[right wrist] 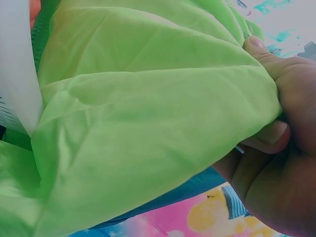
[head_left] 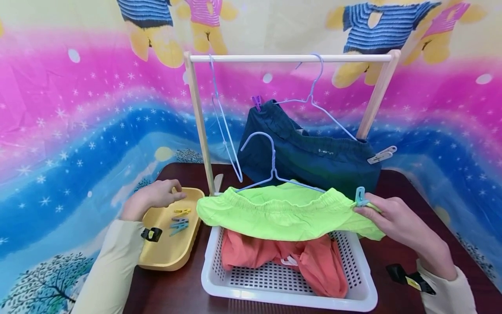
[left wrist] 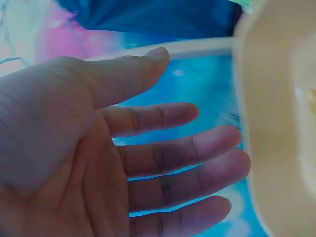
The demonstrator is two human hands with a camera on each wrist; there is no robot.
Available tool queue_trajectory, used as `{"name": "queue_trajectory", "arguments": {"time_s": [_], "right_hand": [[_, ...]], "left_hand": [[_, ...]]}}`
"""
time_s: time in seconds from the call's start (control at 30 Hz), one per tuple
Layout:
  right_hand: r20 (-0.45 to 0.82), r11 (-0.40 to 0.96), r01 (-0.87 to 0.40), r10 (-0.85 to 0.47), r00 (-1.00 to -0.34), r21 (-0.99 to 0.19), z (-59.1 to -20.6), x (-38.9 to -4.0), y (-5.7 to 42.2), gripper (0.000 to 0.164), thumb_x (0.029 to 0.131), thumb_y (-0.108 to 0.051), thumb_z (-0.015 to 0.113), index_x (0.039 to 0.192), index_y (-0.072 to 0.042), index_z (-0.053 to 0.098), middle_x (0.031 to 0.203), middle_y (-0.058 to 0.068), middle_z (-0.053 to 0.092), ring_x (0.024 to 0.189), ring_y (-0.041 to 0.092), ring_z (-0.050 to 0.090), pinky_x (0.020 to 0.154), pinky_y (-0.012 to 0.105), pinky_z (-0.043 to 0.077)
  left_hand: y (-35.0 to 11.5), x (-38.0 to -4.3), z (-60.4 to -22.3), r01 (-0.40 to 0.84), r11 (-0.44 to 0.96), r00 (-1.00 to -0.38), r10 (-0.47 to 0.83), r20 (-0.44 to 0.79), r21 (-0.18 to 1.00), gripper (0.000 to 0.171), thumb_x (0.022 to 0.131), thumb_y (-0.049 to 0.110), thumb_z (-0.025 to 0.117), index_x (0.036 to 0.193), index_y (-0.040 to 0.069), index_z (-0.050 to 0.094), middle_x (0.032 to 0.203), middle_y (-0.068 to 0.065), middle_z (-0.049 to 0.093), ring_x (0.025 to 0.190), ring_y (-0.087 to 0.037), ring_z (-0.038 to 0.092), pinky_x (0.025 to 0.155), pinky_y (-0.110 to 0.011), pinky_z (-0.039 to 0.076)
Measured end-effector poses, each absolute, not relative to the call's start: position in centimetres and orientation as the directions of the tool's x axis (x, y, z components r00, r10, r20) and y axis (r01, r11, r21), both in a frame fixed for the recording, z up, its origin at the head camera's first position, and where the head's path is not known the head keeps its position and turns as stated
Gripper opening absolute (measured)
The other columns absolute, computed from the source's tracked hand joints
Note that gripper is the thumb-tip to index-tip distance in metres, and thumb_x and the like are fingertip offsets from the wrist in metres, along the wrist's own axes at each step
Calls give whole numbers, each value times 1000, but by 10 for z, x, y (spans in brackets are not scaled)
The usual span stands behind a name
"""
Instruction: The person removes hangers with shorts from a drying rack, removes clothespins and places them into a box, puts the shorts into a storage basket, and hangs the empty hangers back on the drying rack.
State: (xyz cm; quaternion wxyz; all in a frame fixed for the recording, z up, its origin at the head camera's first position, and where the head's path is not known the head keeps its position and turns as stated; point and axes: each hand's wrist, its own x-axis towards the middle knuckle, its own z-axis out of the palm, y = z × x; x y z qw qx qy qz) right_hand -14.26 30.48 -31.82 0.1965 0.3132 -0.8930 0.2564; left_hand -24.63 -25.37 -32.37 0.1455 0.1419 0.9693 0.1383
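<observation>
Bright green shorts point(head_left: 290, 218) with an elastic waistband lie over a white basket point(head_left: 290, 298), a lilac hanger point(head_left: 273, 161) standing up from the waistband. My right hand point(head_left: 401, 220) pinches the waistband's right end. Beside its fingertips a light-blue clothespin point(head_left: 360, 198) sits on the fabric. The right wrist view shows the green cloth point(right wrist: 158, 113) between thumb and fingers. Over the far part of a yellow tray point(head_left: 168, 257), my left hand point(head_left: 158, 195) hovers, holding nothing; its fingers point(left wrist: 197, 177) are spread loosely in the left wrist view. Several clothespins point(head_left: 180, 220) lie in the tray.
A wooden rack point(head_left: 290, 58) stands behind the basket. From its rail hang a bare hanger point(head_left: 225, 126) and dark shorts point(head_left: 313, 157) on another hanger, with a purple clothespin point(head_left: 256, 102) and a white clothespin point(head_left: 382, 155). Coral clothing point(head_left: 321, 266) lies in the basket.
</observation>
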Motion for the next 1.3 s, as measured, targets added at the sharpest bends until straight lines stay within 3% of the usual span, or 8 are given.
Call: {"name": "queue_trajectory", "arguments": {"time_s": [0.17, 0.5, 0.67, 0.9, 1.1, 1.3], "right_hand": [[492, 685, -641, -449, -746, -346, -319, -142, 305, 34, 87, 2, 69, 82, -24, 47, 63, -18, 29, 51, -6, 34, 45, 17, 30], [492, 689, -636, -443, -750, -348, -320, -142, 304, 35, 86, 2, 69, 81, -24, 47, 63, -17, 29, 51, -5, 35, 45, 17, 30], [488, 697, -628, -438, -755, -346, -319, -142, 303, 33, 87, 0, 70, 81, -24, 47, 63, -18, 29, 51, -5, 35, 45, 17, 30], [483, 689, -629, -440, -757, -359, -317, -139, 301, 32, 88, -1, 69, 82, -23, 47, 63, -18, 31, 51, -5, 36, 45, 16, 31], [490, 668, -647, -453, -745, -366, -318, -139, 301, 33, 87, 1, 68, 82, -23, 47, 63, -17, 30, 51, -6, 34, 45, 16, 30], [477, 677, -635, -447, -757, -373, -318, -139, 300, 32, 87, 0, 69, 82, -23, 47, 63, -17, 31, 51, -6, 35, 45, 17, 30]], "left_hand": [[-247, -232, -307, 310, 897, -930, 355, -94, 316, 37, 101, 39, 53, 117, 7, 62, 106, -9, 69, 90, -21, 65, 78, -42, 52], [-217, -196, -280, 378, 852, -923, 375, 80, 362, 31, 99, 39, 56, 113, 13, 64, 100, -2, 71, 86, -14, 66, 77, -39, 55], [-201, -182, -272, 423, 832, -906, 377, 192, 359, 25, 99, 36, 58, 110, 15, 65, 92, 1, 69, 76, -12, 62, 69, -33, 52], [-176, -168, -262, 471, 809, -873, 370, 318, 351, 16, 98, 32, 60, 104, 19, 67, 70, 4, 58, 51, -10, 43, 50, -27, 39], [-151, -157, -254, 537, 768, -827, 397, 398, 350, 14, 97, 32, 62, 102, 21, 69, 72, 8, 61, 54, -8, 46, 49, -25, 41], [-129, -161, -253, 674, 651, -725, 489, 486, 350, 11, 98, 30, 61, 100, 22, 68, 70, 9, 54, 57, -7, 46, 54, -24, 41]]}}
